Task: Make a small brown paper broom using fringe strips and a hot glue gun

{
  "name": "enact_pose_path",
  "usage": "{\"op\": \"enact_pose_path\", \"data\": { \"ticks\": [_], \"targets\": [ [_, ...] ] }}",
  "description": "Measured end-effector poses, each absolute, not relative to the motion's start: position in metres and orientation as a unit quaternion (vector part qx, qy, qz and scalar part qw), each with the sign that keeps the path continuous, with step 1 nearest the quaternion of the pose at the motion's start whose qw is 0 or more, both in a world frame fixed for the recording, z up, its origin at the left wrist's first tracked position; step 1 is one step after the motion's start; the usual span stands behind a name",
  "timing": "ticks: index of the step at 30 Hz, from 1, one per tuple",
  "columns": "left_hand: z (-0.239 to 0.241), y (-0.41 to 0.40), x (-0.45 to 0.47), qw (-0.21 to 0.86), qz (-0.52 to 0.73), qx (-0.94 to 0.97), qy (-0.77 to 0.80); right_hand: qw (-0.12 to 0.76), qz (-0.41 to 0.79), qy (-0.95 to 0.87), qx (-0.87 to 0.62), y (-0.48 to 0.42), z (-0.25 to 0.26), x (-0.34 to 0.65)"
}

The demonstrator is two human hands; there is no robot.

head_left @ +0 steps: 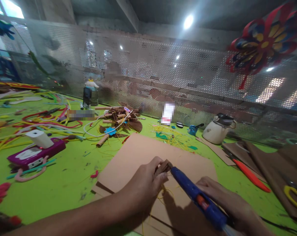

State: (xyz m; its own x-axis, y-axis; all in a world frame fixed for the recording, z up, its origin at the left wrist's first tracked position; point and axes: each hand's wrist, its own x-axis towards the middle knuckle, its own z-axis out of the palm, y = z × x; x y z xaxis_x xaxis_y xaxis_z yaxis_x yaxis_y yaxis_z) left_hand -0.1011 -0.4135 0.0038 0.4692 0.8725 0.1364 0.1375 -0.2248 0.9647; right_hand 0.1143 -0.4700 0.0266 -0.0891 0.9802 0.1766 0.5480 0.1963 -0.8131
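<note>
My left hand (145, 183) pinches a small brown paper piece (163, 167) above a sheet of brown cardboard (138, 154). A blue glue gun (197, 196) lies in my right hand (227, 203), fingers wrapped round its body. The gun's nozzle touches the brown piece at my left fingertips. Thin yellow strands lie on the cardboard under my hands.
A green table (64, 183) carries a pile of rolled brown paper pieces (119, 119), a magenta box (36, 154), a white kettle-like pot (217, 129), an orange cutter (251, 175), yellow-handled scissors (294, 195) and coloured strips at left. A perforated metal screen (163, 72) runs behind.
</note>
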Motion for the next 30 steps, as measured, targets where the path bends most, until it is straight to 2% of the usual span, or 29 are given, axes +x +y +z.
{"op": "enact_pose_path", "data": {
  "ticks": [5, 11, 16, 22, 26, 30],
  "targets": [
    [0.004, -0.413, -0.101, 0.484, 0.372, 0.694, 0.381, 0.382, 0.24, -0.698, -0.556, -0.462, 0.033, 0.128],
    [-0.005, -0.411, -0.099, 0.555, 0.368, 0.642, 0.38, 0.402, 0.105, -0.741, -0.527, -0.465, 0.031, 0.141],
    [-0.006, -0.418, -0.092, 0.603, 0.393, 0.599, 0.35, 0.348, 0.0, -0.74, -0.576, -0.441, 0.012, 0.16],
    [-0.004, -0.415, -0.093, 0.622, 0.36, 0.613, 0.327, 0.286, -0.002, -0.74, -0.609, -0.418, -0.009, 0.172],
    [-0.006, -0.408, -0.096, 0.628, 0.308, 0.637, 0.323, 0.306, 0.009, -0.729, -0.612, -0.416, -0.013, 0.174],
    [-0.003, -0.406, -0.096, 0.627, 0.32, 0.636, 0.315, 0.323, 0.024, -0.721, -0.612, -0.416, -0.012, 0.174]
  ]
}}
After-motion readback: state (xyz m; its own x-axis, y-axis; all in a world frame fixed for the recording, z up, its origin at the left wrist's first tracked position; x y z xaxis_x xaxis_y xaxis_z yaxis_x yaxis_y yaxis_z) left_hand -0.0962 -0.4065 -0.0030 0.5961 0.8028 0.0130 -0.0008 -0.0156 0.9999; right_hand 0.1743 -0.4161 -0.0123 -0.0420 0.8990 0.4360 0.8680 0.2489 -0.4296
